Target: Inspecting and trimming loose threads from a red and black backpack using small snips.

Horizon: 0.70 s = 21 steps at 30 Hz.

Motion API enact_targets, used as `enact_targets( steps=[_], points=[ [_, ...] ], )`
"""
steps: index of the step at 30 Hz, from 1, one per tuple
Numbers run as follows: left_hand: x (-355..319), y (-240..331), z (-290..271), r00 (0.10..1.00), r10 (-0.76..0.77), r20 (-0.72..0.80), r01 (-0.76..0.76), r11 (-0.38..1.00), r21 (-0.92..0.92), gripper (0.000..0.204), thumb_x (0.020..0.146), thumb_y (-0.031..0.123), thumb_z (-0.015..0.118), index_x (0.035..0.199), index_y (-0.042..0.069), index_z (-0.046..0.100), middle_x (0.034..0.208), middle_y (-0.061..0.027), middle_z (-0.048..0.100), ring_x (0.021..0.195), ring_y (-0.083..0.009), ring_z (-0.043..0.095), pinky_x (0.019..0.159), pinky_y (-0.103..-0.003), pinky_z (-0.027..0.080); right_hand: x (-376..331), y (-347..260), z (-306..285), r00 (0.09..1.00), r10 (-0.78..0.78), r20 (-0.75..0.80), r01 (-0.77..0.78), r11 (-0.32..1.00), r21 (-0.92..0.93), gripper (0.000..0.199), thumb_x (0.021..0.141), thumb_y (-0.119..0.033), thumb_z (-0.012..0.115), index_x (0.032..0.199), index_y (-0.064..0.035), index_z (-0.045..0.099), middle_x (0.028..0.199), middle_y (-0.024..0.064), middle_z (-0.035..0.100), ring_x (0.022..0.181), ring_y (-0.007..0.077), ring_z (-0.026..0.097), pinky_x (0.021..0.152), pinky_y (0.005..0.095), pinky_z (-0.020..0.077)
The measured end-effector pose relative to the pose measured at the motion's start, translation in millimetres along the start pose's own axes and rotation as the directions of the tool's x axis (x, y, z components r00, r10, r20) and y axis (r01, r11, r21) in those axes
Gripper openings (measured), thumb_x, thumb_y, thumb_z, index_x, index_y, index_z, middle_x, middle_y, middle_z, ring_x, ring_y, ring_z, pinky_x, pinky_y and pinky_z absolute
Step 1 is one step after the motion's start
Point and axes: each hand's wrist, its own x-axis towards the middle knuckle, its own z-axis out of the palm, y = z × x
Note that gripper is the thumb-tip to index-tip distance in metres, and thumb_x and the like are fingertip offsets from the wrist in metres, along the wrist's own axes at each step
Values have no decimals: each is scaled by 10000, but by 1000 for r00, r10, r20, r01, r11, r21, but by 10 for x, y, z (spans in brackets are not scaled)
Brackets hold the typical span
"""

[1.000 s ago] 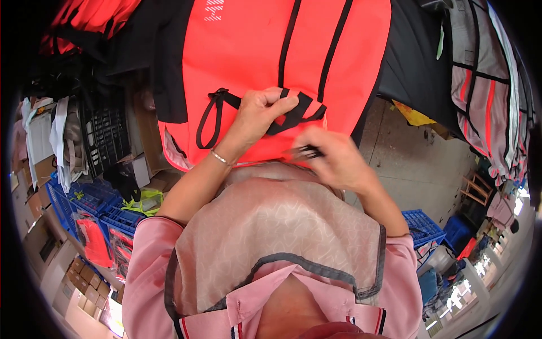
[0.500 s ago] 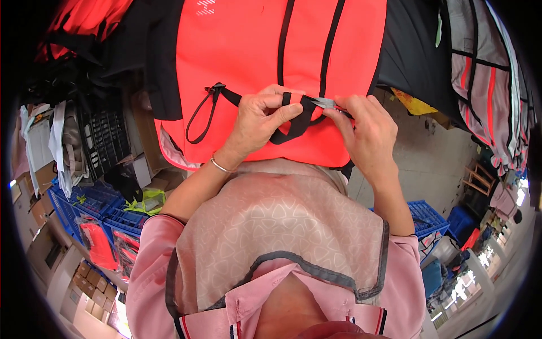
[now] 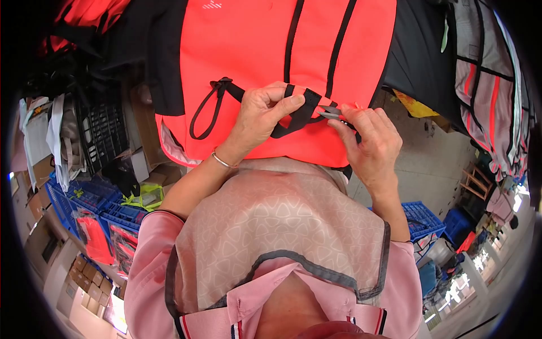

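A bright coral-red bag with black sides lies in front of me, its lower edge against my lap. My left hand is closed, pinching a folded black webbing strap between thumb and fingers near the bag's lower part. Gripped in my right hand are small metal thread snips. Their blades are parted and point left, close beside the strap; whether they touch it I cannot tell. A black cord loop lies on the bag left of my left hand.
Black fabric spreads right of the bag, with grey and red bags hanging beyond. Blue crates stand low on both sides. A black crate and cardboard are at left, a wooden stool at far right.
The bag has shifted slightly to the right. The snips have drawn back a little from the strap and their blades are now apart. My left hand still pinches the strap.
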Motion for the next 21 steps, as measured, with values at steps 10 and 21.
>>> enact_targets(
  steps=[10,21],
  points=[
    [-20,14,-20,994,-106,22,108,988,-110,250,950,212,671,1005,-26,728,808,37,614,761,-30,515,684,-220,415,31,-15,49,1000,-24,-19,24,999,-32,305,709,-205,823,946,-73,685,769,33,621,644,205,572,554,332,455],
    [-6,10,-5,988,-149,32,152,967,-206,248,958,196,658,1027,-31,729,828,35,632,759,-26,522,692,-213,426,40,-8,47,993,95,-68,-79,973,216,224,729,-152,826,866,-47,683,749,65,661,626,217,592,557,339,473]
  ],
)
